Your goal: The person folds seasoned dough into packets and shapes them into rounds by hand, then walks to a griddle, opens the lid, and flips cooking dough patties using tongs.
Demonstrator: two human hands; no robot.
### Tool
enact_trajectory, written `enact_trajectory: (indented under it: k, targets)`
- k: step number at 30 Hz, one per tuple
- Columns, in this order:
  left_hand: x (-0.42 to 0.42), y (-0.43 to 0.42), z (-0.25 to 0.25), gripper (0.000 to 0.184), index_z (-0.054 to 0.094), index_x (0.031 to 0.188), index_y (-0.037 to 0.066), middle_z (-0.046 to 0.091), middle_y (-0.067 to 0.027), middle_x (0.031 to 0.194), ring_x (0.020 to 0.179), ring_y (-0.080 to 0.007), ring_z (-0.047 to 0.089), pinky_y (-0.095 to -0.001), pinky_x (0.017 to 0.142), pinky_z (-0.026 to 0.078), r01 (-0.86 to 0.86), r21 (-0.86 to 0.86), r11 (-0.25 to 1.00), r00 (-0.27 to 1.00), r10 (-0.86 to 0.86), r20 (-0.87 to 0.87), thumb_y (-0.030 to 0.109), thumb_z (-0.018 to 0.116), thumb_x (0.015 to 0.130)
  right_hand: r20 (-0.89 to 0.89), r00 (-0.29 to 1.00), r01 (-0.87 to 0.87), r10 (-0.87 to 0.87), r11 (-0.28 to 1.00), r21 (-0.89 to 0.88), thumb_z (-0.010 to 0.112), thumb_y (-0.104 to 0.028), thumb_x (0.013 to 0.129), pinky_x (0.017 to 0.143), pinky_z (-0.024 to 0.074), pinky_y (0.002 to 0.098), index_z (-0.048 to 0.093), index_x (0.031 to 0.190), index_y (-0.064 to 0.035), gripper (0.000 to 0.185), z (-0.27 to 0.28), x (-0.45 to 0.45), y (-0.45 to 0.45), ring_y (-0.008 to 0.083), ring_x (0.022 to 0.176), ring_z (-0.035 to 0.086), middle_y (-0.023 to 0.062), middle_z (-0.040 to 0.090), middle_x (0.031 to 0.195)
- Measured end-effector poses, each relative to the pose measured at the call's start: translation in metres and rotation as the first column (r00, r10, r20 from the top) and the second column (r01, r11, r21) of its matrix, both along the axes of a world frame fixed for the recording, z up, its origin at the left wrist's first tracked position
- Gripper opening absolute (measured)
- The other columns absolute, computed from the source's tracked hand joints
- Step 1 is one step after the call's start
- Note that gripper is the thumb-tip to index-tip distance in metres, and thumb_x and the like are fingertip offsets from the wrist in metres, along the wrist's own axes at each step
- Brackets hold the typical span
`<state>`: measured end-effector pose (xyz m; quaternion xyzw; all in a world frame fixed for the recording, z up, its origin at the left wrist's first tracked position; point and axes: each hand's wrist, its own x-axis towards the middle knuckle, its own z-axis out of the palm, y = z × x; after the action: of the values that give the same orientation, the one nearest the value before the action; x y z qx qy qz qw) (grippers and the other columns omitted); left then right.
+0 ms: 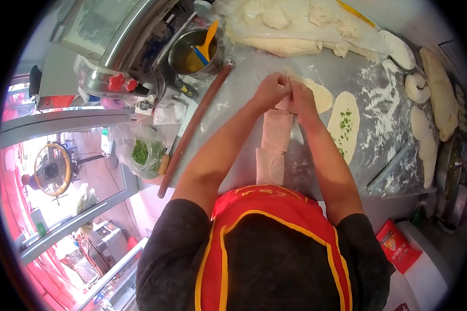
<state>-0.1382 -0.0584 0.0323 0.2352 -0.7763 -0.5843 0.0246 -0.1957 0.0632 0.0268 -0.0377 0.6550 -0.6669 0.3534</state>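
My left hand (271,92) and my right hand (301,97) meet over the metal table, fingers pinched together at a thin piece of dough. Below them, pale pink flat slices (277,130) lie in a column running toward my red apron, with another folded slice (270,166) nearest me. A flat oval of dough (319,95) lies partly behind my right hand. Farther right is a long flat dough strip (344,127) sprinkled with chopped green bits. What exactly is between my fingertips is small and partly hidden.
A long wooden rolling pin (196,127) lies diagonally on the left. Behind it stands a metal pot (189,54) with orange and blue brushes. A bag of chopped greens (141,151) sits at left. Covered dough (296,31) lies at the back, a scraper bar (389,167) at right.
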Motion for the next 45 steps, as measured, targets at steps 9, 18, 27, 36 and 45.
enact_trajectory:
  k: [9,18,27,36,45]
  targets:
    - [0.005,0.006,-0.025,0.022,0.062,0.1,0.004,0.064,-0.0108,0.088,0.077,-0.0202,0.062,-0.0312,0.072,0.05,-0.01,-0.243,0.97,1.0,0.003,-0.028,0.013,0.066,0.08,-0.161,0.985,0.09,-0.069,0.988,0.126,0.062,-0.011,0.08,0.072,0.0511,0.0339,0.063,0.106,0.0019,0.029,-0.026,-0.015,0.016,0.0231,0.081,0.065,0.0147,0.067,0.093]
    - [-0.003,0.035,-0.045,0.022,0.057,0.098,0.009,0.055,-0.014,0.104,0.09,-0.0362,0.059,-0.0433,0.076,0.049,-0.047,-0.393,0.918,0.991,-0.006,-0.132,0.013,0.063,0.077,-0.61,0.782,0.301,0.127,0.781,0.548,0.062,-0.014,0.077,0.086,0.0475,0.0398,0.061,0.112,-0.0033,0.036,-0.011,-0.031,0.044,0.0338,0.098,0.061,0.0184,0.065,0.105]
    - [-0.004,0.038,-0.041,0.022,0.057,0.1,0.006,0.057,-0.0147,0.1,0.088,-0.0347,0.06,-0.0405,0.075,0.05,-0.023,-0.448,0.894,0.982,-0.064,-0.177,0.008,0.064,0.079,-0.564,0.755,0.305,0.335,0.582,0.754,0.067,-0.018,0.076,0.077,0.0495,0.0401,0.062,0.097,-0.003,0.026,-0.034,-0.061,0.085,0.0324,0.086,0.064,0.0136,0.067,0.089]
    - [0.021,0.026,-0.044,0.023,0.059,0.105,0.003,0.064,-0.0135,0.098,0.087,-0.0275,0.063,-0.035,0.079,0.05,-0.129,-0.347,0.929,0.992,0.125,-0.034,0.012,0.06,0.084,-0.445,0.882,0.088,0.156,0.873,0.48,0.063,-0.016,0.078,0.074,0.0501,0.036,0.062,0.089,-0.0008,0.019,0.005,-0.043,0.043,0.0279,0.078,0.064,0.0124,0.066,0.083]
    - [0.014,0.028,-0.026,0.033,0.062,0.1,-0.002,0.068,-0.0138,0.093,0.085,-0.0251,0.066,-0.0342,0.075,0.05,-0.087,-0.142,0.986,0.988,0.103,0.112,0.027,0.067,0.083,-0.585,0.789,0.045,0.191,0.93,0.364,0.056,-0.001,0.079,0.083,0.0487,0.0344,0.062,0.109,0.0007,0.031,-0.031,-0.026,0.035,0.0306,0.091,0.063,0.0162,0.066,0.096]
